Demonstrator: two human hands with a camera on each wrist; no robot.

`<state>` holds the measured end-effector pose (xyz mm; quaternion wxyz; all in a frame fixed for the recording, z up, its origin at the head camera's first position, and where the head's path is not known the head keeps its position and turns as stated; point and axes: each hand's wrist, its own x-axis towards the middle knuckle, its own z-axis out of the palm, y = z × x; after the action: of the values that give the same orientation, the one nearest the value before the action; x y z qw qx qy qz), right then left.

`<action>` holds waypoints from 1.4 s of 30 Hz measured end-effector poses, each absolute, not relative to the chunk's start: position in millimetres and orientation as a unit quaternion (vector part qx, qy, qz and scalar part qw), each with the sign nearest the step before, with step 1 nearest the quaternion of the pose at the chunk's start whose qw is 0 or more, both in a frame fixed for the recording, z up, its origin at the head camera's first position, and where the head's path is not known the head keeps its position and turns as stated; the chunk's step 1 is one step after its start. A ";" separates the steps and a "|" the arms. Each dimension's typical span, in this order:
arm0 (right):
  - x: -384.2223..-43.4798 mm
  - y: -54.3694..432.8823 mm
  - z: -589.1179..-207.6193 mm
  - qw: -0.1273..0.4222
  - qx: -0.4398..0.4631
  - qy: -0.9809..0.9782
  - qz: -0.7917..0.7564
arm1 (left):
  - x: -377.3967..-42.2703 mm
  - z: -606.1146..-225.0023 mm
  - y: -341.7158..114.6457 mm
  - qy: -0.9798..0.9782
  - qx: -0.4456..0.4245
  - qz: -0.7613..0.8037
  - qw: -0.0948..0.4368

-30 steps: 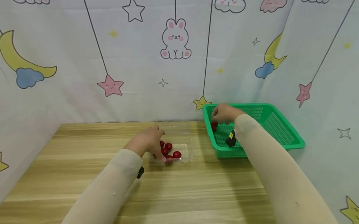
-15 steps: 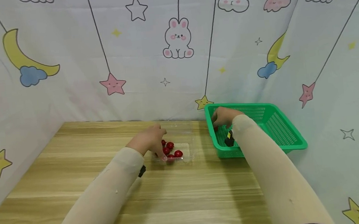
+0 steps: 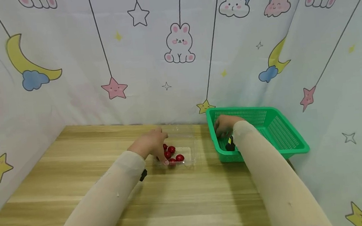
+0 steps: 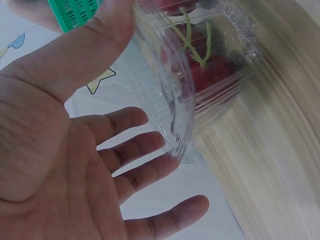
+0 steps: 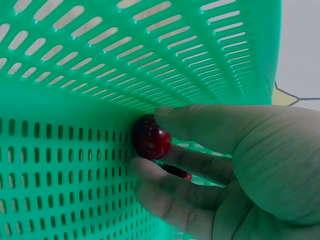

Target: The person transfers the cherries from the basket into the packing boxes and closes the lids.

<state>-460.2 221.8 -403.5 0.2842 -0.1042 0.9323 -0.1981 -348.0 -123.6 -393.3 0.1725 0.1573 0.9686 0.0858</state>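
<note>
My left hand (image 3: 148, 143) spans the left side of a clear plastic box (image 3: 188, 153) holding several dark red cherries (image 3: 171, 149). Its thumb reaches over the rim, while the fingers (image 4: 137, 175) stay fairly straight and spread, some tips right at the plastic edge. Green stems show on the cherries (image 4: 212, 72) in the left wrist view. Inside the green basket (image 3: 214, 142), my right hand (image 3: 225, 126) pinches a cherry (image 5: 151, 137) between thumb and fingers, low in a corner by the slotted wall. Another dark red piece (image 5: 176, 172) shows behind those fingers.
The box's clear lid (image 3: 177, 130) stands open toward the back. A wood-grain table (image 3: 177, 208) carries the box and the basket. Behind and to the right hangs a white cloth (image 3: 143, 58) printed with bunnies, stars and moons.
My right hand has moved lower into the basket's left corner, and the cherries seen there earlier are now hidden in the head view. My left hand stays at the box.
</note>
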 end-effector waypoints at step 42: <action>-401.2 155.3 -341.0 0.145 -0.260 0.941 -0.158 | -348.4 -394.1 -121.5 0.969 0.155 0.079 0.173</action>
<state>-401.2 155.3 -341.0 0.1452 -0.2601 0.9415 -0.1577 -348.4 -121.5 -394.1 0.1732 0.1546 0.9695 0.0789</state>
